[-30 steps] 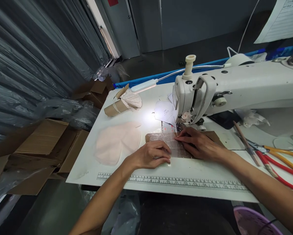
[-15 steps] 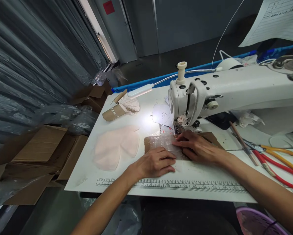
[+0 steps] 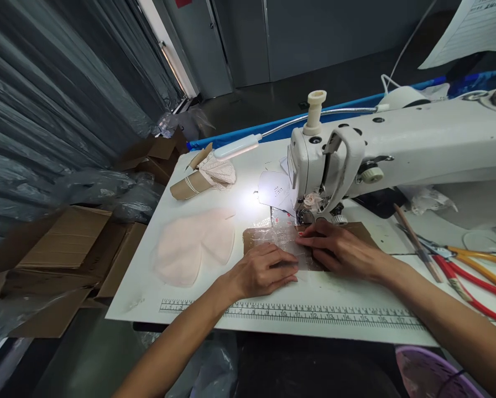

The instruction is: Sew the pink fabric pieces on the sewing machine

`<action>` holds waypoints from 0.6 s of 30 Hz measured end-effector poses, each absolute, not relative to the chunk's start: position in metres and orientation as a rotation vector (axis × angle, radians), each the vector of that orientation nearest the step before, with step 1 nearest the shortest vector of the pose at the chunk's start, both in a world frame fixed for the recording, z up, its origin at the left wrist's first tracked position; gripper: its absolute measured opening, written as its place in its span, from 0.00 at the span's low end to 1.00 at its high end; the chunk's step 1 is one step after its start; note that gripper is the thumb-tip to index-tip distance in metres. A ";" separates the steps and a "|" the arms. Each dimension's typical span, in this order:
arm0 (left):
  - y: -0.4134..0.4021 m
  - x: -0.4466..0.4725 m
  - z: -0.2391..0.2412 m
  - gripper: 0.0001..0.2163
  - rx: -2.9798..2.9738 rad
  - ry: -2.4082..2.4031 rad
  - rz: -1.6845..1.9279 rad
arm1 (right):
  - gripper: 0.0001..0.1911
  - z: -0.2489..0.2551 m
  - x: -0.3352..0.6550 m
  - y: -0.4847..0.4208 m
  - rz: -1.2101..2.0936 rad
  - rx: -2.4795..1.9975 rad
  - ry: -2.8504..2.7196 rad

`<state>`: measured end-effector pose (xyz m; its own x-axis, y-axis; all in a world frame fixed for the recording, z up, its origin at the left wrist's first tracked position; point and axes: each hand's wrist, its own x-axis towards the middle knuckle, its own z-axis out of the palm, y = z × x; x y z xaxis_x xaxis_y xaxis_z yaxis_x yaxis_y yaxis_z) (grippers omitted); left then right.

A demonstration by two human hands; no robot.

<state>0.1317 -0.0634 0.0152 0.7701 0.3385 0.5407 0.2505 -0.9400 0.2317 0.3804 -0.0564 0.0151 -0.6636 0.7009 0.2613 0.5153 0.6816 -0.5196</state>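
Note:
A brown cardboard-like piece [image 3: 363, 233] lies at the front of the sewing machine [image 3: 422, 138], with a sheet of clear, shiny plastic [image 3: 278, 236] over its left part. My left hand [image 3: 268, 270] rests on the plastic's near edge, fingers lightly bent and apart. Just below the presser-foot area, my right hand [image 3: 341, 249] presses on the piece, its index finger stretched left and its thumb apart below. The needle is too small to make out behind the fingers. Left of my hands lies a pale pink, lobed fabric piece [image 3: 193, 246].
A brown roll with lace [image 3: 192, 185] lies at the back left, near a lit lamp [image 3: 237, 148]. Red-handled and yellow-handled tools [image 3: 465, 271] lie at the right. A printed ruler [image 3: 297, 315] runs along the front edge. Cardboard boxes [image 3: 65, 237] stand left of the table.
The view has shifted slightly, so the machine sits a little farther right. Both hands keep nearly the same places on the brown piece.

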 end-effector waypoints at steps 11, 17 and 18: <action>-0.061 0.125 0.013 0.07 2.773 0.485 0.757 | 0.18 0.005 0.378 -0.056 0.381 -0.936 -2.489; -0.059 0.121 0.015 0.05 2.760 0.512 0.752 | 0.21 0.014 0.375 -0.057 0.509 -0.979 -2.425; -0.059 0.122 0.015 0.04 2.763 0.503 0.754 | 0.21 0.014 0.375 -0.058 0.515 -0.975 -2.426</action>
<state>0.1219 -0.0587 0.0153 0.8084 0.3845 0.4458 0.2642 -0.9137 0.3088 0.3755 -0.0575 0.0142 -0.6354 0.7180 0.2842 0.5406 0.6764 -0.5002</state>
